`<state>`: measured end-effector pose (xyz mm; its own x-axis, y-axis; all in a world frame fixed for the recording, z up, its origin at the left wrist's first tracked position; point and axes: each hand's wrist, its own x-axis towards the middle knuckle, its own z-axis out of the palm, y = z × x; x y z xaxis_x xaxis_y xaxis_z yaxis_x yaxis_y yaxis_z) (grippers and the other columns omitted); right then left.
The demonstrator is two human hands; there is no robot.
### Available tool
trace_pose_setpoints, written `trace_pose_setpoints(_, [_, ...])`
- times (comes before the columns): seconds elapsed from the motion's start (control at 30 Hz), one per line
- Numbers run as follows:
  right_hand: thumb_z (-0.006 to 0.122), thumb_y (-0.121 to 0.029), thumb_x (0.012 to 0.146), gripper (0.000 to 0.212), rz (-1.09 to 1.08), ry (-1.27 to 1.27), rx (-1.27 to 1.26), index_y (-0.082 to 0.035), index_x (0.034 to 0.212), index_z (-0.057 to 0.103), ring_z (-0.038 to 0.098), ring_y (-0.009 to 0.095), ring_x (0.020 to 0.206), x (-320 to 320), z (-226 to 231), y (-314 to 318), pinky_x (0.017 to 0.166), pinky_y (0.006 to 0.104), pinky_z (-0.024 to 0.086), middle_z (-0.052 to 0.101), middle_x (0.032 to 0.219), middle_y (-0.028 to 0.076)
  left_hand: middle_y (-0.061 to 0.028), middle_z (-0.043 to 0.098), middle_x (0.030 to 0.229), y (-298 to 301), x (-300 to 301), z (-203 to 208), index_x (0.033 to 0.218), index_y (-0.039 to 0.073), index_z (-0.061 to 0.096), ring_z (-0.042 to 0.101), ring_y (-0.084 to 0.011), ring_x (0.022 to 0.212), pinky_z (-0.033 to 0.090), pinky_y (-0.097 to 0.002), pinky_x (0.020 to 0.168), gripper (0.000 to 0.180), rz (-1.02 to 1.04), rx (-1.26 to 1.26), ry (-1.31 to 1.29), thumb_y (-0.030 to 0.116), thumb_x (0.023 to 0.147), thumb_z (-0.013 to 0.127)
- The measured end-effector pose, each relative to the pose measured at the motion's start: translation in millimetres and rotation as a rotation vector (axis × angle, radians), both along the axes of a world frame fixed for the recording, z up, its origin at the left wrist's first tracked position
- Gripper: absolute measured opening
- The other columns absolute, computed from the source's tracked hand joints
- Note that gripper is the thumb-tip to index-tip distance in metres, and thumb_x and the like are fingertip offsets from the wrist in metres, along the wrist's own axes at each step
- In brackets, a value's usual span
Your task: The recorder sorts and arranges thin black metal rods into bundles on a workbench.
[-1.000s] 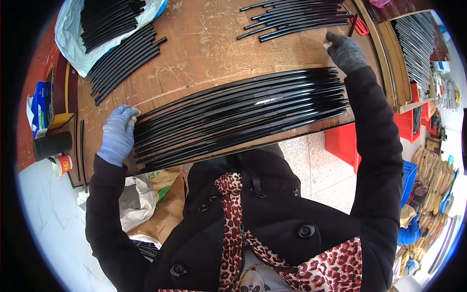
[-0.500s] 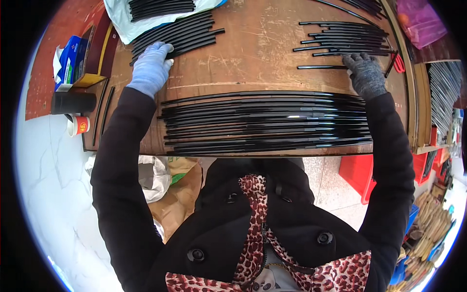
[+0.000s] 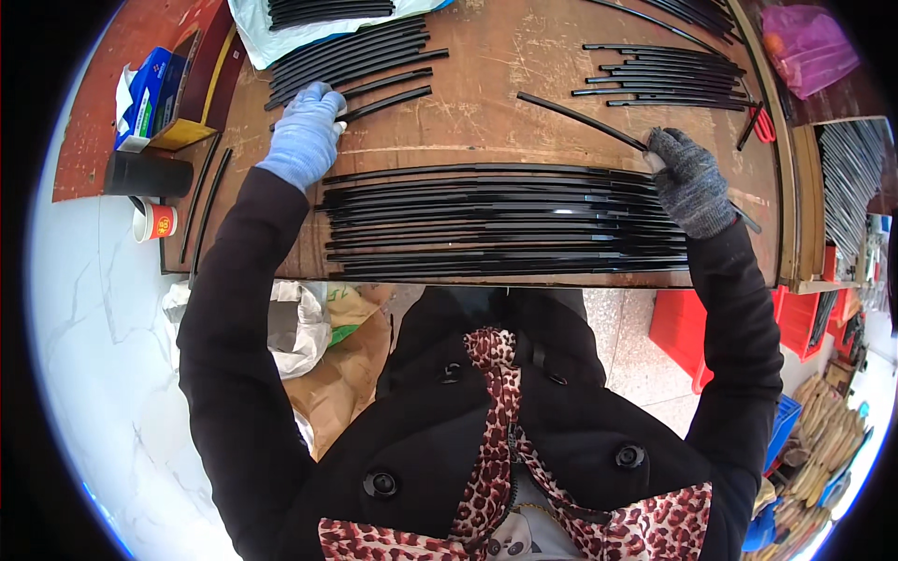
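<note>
My right hand (image 3: 690, 182), in a dark grey glove, is closed around a thin black tube (image 3: 580, 118). The tube slants above the table, its far-left end raised from the row; its other end shows past my wrist. At the left, my left hand (image 3: 305, 138), in a light blue glove, has its fingers bent round a short black tube (image 3: 388, 102) at the near side of a bundle of black tubes (image 3: 351, 51). Between my arms lies a wide row of long black rods (image 3: 505, 220), side by side along the near table edge.
Another group of black tubes (image 3: 669, 77) lies at the far right, by red-handled scissors (image 3: 763, 123). At the left stand a blue tissue box (image 3: 150, 93), a black cylinder (image 3: 148, 175) and a paper cup (image 3: 154, 222). A pink bag (image 3: 809, 51) rests beyond the right table edge.
My right hand has drawn a single tube away from the far-right group, toward me. My left hand has shifted slightly nearer, and the nearest tubes there now lie apart from their bundle.
</note>
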<state>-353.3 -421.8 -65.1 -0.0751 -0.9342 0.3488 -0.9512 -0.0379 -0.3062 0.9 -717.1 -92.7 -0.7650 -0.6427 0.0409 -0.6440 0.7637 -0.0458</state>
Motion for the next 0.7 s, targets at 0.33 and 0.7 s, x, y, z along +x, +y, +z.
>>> trace_pose_setpoints(0.33, [0.059, 0.005, 0.070, 0.028, 0.009, -0.205, -0.107, -0.002, 0.098, 0.062, 0.059, 0.021, 0.068, 42.9, 24.1, 16.0, 0.061, 0.0279, 0.047, 0.062, 0.088, 0.010, -0.0089, 0.063, 0.093, 68.6, 7.1, 33.9, 0.104, 0.002, 0.057, 0.061, -0.0213, 0.079, 0.049, -0.0276, 0.073, 0.026, -0.026, 0.582, 0.549, -0.002, 0.078, 0.054])
trace_pose_setpoints(0.7, [0.059, 0.007, 0.070, 0.028, 0.115, -0.266, -0.094, -0.001, 0.097, 0.062, 0.057, 0.021, 0.064, 49.9, 37.9, 28.9, 0.059, 0.0283, 0.046, 0.061, 0.083, 0.010, -0.0089, 0.065, 0.090, 98.5, 7.3, 61.6, 0.096, 0.000, 0.062, 0.061, -0.0175, 0.076, 0.049, -0.0260, 0.070, 0.018, -0.117, 0.689, 0.602, -0.002, 0.079, 0.054])
